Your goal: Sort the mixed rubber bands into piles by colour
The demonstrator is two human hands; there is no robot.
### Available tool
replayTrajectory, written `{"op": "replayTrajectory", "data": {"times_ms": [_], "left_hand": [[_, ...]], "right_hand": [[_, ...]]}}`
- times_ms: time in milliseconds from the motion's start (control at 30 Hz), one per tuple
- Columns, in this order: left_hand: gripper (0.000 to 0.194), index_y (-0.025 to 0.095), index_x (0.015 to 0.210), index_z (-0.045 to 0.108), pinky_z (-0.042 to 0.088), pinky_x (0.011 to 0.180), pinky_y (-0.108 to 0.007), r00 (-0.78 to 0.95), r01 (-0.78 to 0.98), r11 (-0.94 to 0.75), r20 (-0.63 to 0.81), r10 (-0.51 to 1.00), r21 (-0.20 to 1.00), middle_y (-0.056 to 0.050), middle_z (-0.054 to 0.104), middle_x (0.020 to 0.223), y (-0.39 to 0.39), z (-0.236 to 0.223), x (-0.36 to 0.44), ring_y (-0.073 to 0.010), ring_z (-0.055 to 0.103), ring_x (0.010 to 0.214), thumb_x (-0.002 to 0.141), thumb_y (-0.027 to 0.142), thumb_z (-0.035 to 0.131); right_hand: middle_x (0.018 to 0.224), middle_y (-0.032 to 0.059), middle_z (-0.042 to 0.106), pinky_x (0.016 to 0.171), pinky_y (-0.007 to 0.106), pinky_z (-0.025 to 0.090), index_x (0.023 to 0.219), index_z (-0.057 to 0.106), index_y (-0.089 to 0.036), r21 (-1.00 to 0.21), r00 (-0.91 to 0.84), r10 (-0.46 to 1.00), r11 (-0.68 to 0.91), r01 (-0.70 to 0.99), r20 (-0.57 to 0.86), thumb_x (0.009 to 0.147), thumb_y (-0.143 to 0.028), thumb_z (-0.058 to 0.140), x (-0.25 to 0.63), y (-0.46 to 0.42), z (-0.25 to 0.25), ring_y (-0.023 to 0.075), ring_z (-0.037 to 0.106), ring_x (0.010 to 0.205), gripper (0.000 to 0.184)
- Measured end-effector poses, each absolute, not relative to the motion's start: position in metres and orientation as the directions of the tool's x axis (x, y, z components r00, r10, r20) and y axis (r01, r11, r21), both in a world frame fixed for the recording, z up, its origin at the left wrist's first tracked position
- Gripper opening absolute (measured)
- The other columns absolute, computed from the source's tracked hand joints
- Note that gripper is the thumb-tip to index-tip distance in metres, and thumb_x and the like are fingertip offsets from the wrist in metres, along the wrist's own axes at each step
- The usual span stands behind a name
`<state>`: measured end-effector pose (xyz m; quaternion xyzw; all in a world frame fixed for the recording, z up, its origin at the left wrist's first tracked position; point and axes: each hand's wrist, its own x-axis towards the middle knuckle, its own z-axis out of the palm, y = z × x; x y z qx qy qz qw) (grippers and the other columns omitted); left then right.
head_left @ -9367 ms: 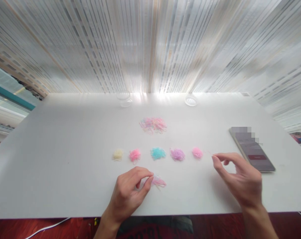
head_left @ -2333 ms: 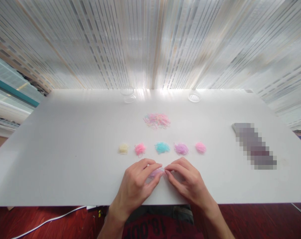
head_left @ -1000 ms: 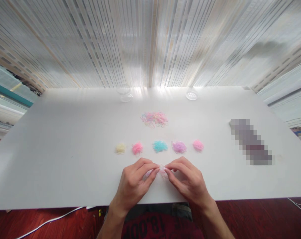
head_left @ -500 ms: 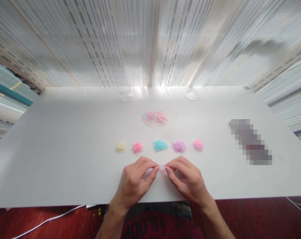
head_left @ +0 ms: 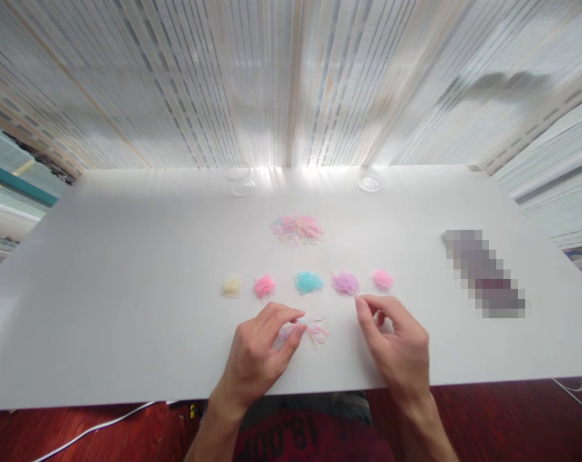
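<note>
My left hand [head_left: 264, 346] curls around a small mixed heap of rubber bands [head_left: 317, 330], pink, purple and pale blue, near the table's front edge. Its thumb and forefinger close on bands at the heap's left side and partly cover it. My right hand [head_left: 396, 340] pinches at the front right edge of a purple pile of rubber bands [head_left: 345, 283]; whatever is between its fingertips is too small to make out. In the same row lie a cream pile [head_left: 231, 287], a deeper pink pile [head_left: 264, 286], a turquoise pile [head_left: 308, 282] and a light pink pile [head_left: 382, 280].
A larger mixed heap of rubber bands [head_left: 298, 230] lies behind the row. Farther back stand a clear plastic container [head_left: 240, 183] and a clear lid [head_left: 370, 182]. A phone [head_left: 483, 273], blurred over, rests at right on the white table [head_left: 102, 276]. A curtain hangs behind.
My right hand has left the small heap beside my left hand and moved right and forward to the purple pile. The left hand stays over the small heap, which now shows more.
</note>
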<state>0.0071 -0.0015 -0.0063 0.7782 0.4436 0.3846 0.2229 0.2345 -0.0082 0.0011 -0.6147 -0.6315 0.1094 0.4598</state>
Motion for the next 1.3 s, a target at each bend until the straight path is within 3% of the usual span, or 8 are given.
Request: {"op": "replayTrajectory", "data": {"times_ms": [200, 767, 1300], "left_hand": [[0.013, 0.020, 0.114, 0.067, 0.059, 0.076, -0.025, 0.325, 0.522, -0.517, 0.402, 0.856, 0.679, -0.004, 0.073, 0.099, 0.000, -0.006, 0.007, -0.0150, 0.071, 0.087, 0.102, 0.018, 0.062], [0.013, 0.021, 0.115, 0.066, 0.058, 0.075, -0.024, 0.332, 0.519, -0.519, 0.400, 0.854, 0.679, -0.004, 0.073, 0.098, -0.001, -0.008, 0.007, -0.0145, 0.071, 0.086, 0.102, 0.018, 0.063], [0.012, 0.020, 0.111, 0.068, 0.058, 0.072, -0.023, 0.326, 0.525, -0.528, 0.415, 0.849, 0.667, -0.003, 0.074, 0.095, 0.000, -0.007, 0.009, -0.0138, 0.072, 0.082, 0.100, 0.015, 0.064]], "right_hand": [[0.076, -0.0006, 0.070, 0.062, 0.028, 0.050, 0.090, 0.075, -0.021, -0.725, 0.314, 0.874, 0.060, 0.686, 0.370, 0.098, -0.031, 0.067, 0.243, -0.002, -0.007, 0.0139, 0.057, 0.059, 0.015], [0.083, 0.0021, 0.075, 0.072, 0.030, 0.053, 0.091, 0.076, -0.020, -0.684, 0.267, 0.892, 0.060, 0.727, 0.363, 0.099, -0.032, 0.065, 0.240, 0.001, -0.012, 0.0172, 0.068, 0.071, 0.018], [0.079, 0.0003, 0.071, 0.069, 0.029, 0.053, 0.090, 0.074, -0.020, -0.693, 0.308, 0.876, 0.039, 0.720, 0.370, 0.095, -0.031, 0.068, 0.241, 0.000, -0.010, 0.0155, 0.063, 0.066, 0.014]]}}
